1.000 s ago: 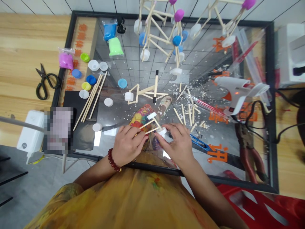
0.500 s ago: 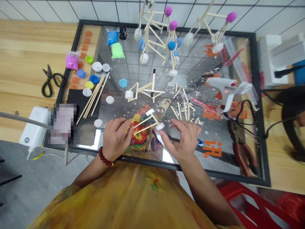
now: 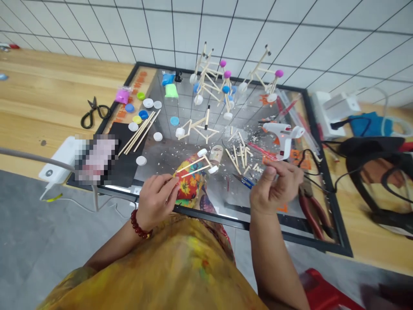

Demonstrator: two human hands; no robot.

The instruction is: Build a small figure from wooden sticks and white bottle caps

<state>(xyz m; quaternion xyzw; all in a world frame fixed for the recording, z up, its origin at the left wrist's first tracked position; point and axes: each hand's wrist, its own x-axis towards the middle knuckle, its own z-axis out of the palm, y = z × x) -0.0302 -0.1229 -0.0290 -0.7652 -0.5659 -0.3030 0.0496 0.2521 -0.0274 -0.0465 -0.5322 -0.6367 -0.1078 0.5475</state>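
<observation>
My left hand (image 3: 158, 200), with a red bead bracelet, is near the front edge of the glass-topped board, fingers closed round the ends of a small stick frame (image 3: 193, 167) that has two white caps. The frame lies over a red floral patch. My right hand (image 3: 274, 185) is raised at the right, just below the white glue gun (image 3: 281, 134); its thumb and fingers are drawn together, and anything between them is too small to tell. Another stick frame (image 3: 200, 127) with a white cap and black-ended stick lies behind.
Stick models with coloured balls (image 3: 214, 79) stand at the back. Scissors (image 3: 94, 113), a power bank (image 3: 63, 158) and long sticks (image 3: 138, 131) are left. Short sticks (image 3: 239, 156), a blue-handled tool (image 3: 244, 181), red-handled pliers (image 3: 314, 211) and cables are right.
My right hand has left the stick frame and moved right towards the glue gun, its fingers drawing together. My left hand stays at the frame. The view has shifted, showing more wall.
</observation>
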